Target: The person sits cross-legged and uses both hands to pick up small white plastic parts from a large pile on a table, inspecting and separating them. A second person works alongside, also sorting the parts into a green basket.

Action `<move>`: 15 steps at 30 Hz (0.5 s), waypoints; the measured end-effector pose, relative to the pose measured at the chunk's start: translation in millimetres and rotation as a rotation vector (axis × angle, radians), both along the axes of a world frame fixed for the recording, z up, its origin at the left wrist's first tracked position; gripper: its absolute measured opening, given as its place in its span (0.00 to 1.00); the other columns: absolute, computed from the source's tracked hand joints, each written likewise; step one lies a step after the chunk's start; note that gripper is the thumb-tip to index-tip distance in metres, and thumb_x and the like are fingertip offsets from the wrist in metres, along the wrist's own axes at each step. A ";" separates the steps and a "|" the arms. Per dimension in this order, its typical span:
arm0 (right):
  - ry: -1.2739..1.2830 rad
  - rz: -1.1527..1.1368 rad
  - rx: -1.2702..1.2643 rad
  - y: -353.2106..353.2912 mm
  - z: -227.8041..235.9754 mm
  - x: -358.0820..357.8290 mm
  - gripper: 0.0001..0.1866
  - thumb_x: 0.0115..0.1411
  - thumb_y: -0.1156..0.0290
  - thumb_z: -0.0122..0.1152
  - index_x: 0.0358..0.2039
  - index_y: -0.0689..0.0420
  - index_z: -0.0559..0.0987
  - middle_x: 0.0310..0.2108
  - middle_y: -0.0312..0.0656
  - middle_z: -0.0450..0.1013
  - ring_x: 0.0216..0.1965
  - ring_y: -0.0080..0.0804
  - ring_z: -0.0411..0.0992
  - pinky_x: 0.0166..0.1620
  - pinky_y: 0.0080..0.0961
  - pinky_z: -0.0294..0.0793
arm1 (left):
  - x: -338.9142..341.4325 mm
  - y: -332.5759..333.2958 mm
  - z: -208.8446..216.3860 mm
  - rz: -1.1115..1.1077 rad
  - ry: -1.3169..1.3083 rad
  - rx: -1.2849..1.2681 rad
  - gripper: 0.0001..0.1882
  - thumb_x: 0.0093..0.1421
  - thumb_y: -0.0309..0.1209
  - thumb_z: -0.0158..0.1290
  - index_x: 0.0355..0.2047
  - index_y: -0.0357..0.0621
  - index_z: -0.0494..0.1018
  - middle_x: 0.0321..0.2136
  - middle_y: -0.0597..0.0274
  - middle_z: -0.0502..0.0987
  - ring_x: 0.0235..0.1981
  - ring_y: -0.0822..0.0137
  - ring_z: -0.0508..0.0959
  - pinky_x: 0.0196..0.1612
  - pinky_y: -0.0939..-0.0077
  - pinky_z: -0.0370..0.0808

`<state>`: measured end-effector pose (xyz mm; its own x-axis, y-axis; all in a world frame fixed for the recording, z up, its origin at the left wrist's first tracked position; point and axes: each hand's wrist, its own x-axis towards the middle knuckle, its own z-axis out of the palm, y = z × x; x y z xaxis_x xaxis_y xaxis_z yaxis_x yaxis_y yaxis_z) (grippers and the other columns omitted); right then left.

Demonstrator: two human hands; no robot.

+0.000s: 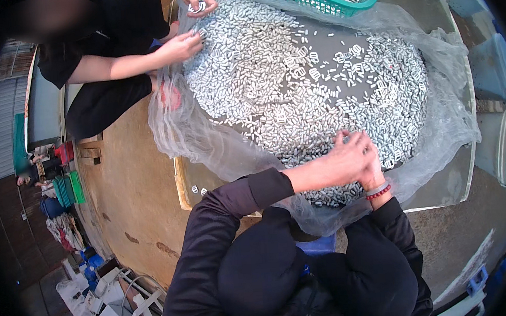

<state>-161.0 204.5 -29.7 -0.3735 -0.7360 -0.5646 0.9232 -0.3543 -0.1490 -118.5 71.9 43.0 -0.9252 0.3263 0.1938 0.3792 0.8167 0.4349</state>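
My left hand (349, 153) and my right hand (371, 164) meet above the near right part of a wide heap of small silvery cylindrical pieces (241, 71). The fingers of both are bent and pressed close together, the left partly covering the right. Whatever lies between them is hidden. Flat slotted buckles (298, 72) are mixed among the pieces, mostly in the middle and on the right. One buckle (389, 164) lies just right of my right hand. Translucent sheeting (436, 86) is spread under the heap, its gathered edges bunched around it.
A green basket (342, 5) of buckles stands at the far edge. At the far left a co-worker's hand (200, 0) holds buckles; that person's other hand (185, 46) is over the heap. Two loose buckles (195, 189) lie at the table's near left. Pale blue bins (493, 70) stand right.
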 end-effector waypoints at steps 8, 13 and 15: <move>-0.218 0.003 -0.029 43.0 -19.1 -30.0 0.09 0.63 0.65 0.50 0.38 0.57 0.73 0.35 0.46 0.70 0.26 0.30 0.64 0.13 0.13 0.59 | 26.2 -64.0 -15.1 0.427 -0.233 0.377 0.10 0.54 0.30 0.54 0.37 0.45 0.74 0.36 0.56 0.74 0.37 0.55 0.76 0.39 0.63 0.74; -0.058 0.038 0.121 42.9 -21.3 -31.6 0.14 0.64 0.63 0.50 0.46 0.57 0.72 0.33 0.46 0.71 0.26 0.32 0.67 0.16 0.15 0.64 | 53.7 -144.0 -73.9 0.629 -0.234 0.069 0.10 0.53 0.28 0.56 0.37 0.45 0.72 0.33 0.55 0.72 0.37 0.52 0.74 0.38 0.61 0.72; 0.050 0.088 0.123 37.6 -20.6 -27.3 0.17 0.63 0.61 0.50 0.47 0.58 0.71 0.31 0.43 0.73 0.28 0.32 0.72 0.18 0.17 0.68 | 57.0 -152.4 -94.5 0.556 -0.175 0.017 0.16 0.52 0.27 0.58 0.42 0.45 0.70 0.35 0.53 0.68 0.41 0.50 0.71 0.41 0.59 0.71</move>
